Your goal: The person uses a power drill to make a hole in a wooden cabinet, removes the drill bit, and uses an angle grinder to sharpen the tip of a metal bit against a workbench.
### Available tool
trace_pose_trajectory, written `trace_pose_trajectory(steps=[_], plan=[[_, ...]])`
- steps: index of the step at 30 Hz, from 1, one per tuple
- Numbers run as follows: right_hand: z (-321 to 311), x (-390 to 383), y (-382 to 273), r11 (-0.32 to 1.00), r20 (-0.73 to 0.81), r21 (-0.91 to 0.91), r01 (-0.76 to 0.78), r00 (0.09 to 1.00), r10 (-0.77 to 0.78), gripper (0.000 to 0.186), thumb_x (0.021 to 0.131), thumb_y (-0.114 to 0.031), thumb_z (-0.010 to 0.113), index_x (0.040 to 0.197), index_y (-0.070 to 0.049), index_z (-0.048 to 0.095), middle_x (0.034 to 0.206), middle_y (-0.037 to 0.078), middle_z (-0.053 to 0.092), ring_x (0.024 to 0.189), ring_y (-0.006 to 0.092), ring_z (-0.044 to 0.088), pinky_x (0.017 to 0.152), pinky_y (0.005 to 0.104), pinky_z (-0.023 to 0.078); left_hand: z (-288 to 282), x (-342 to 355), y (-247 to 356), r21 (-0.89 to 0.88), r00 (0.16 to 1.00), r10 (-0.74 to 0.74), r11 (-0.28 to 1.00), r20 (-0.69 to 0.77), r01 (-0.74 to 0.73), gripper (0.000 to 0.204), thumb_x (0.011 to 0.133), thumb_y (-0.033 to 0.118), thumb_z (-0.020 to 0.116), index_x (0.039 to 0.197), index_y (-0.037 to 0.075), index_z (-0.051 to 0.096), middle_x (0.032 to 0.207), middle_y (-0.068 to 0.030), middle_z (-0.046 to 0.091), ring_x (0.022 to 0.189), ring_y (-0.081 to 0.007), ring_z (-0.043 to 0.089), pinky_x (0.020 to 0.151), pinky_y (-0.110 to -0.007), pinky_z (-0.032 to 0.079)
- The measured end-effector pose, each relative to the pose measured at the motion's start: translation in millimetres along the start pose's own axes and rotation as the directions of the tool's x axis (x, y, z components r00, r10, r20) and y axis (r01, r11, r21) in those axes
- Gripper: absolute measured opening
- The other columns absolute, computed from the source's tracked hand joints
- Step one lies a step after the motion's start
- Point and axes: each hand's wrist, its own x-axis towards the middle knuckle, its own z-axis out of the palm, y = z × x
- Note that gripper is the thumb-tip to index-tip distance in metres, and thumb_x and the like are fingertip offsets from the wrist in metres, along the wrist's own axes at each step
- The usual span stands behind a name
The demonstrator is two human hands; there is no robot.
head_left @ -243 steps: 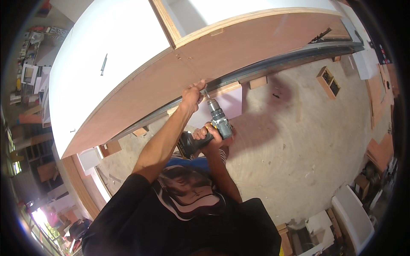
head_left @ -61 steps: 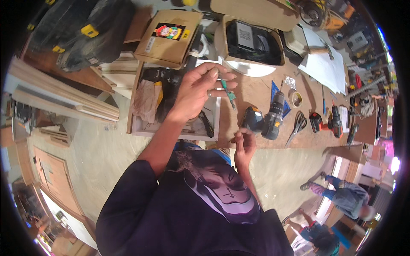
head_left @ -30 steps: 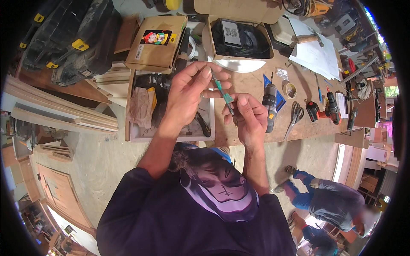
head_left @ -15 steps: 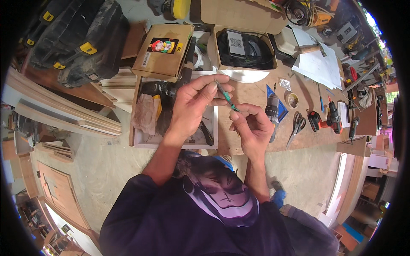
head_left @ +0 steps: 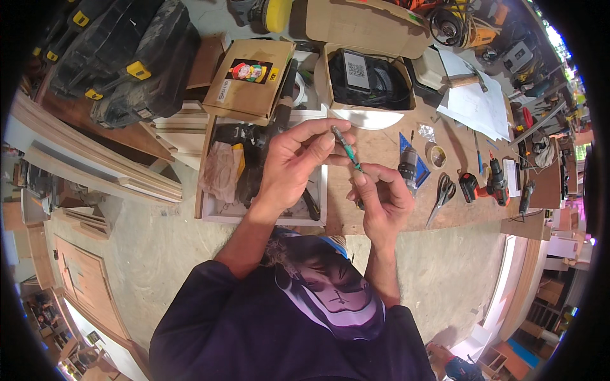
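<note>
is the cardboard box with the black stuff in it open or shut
Open: the cardboard box has its lid tipped back, and the black stuff inside shows.

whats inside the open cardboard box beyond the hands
The open cardboard box holds black cable-like loops and a pale printed label; whatever lies beneath them is covered.

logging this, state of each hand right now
Left hand: holding a slim, partly green piece near its upper end.
Right hand: pinching its lower end.
</note>
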Motion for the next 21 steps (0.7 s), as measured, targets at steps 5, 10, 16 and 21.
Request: trace_pose_trajectory(steps=[5,10,16,21], plan=[[0.8,-0.4,-1.9,1.000,-0.002,0.010,0.006,1.000,-0.006,0.014,0.095,0.005,0.074,0.109,0.006,0.072,0.091,0.009,0.076,0.066,0.0104,0.070,0.057,0.0233,0.055,3.7,0.0,3.2,-0.004,1.000,0.008,1.000,-0.021,-0.008,0.031,0.108,0.019,0.061,0.132,-0.001,0.065,0.117,-0.0130,0.072,0.111,-0.0212,0.071,0.092,-0.038,0.064],[-3.3,-3.7,0.3,0.993,0.081,0.120,-0.020,0.997,0.010,0.034,0.093,0.009,0.073,0.126,0.007,0.065,0.107,0.014,0.075,0.090,0.0161,0.074,0.080,0.0286,0.060,2.2,1.5,0.5,0.052,0.993,0.027,0.998,-0.117,-0.021,0.025,0.107,0.017,0.064,0.124,-0.002,0.067,0.110,-0.0134,0.074,0.103,-0.0215,0.073,0.088,-0.038,0.065],[-2.3,-5.8,-1.3,0.905,0.155,0.412,-0.111,0.987,0.050,0.052,0.094,0.015,0.068,0.142,0.007,0.052,0.123,0.019,0.071,0.114,0.0253,0.071,0.100,0.0406,0.060,4.3,-0.2,2.6,0.003,0.980,0.076,0.997,-0.182,-0.077,0.024,0.107,0.017,0.065,0.122,-0.001,0.067,0.106,-0.0131,0.074,0.098,-0.0235,0.075,0.084,-0.037,0.066],[-2.6,-4.3,-3.6,0.889,0.153,0.451,-0.085,0.988,0.017,0.048,0.095,0.016,0.065,0.141,0.007,0.052,0.124,0.021,0.071,0.115,0.0257,0.071,0.099,0.0420,0.062,5.1,-1.9,2.8,-0.018,0.982,0.076,0.997,-0.170,-0.081,0.024,0.106,0.018,0.065,0.122,0.000,0.067,0.106,-0.0123,0.073,0.098,-0.0239,0.075,0.084,-0.037,0.066]])
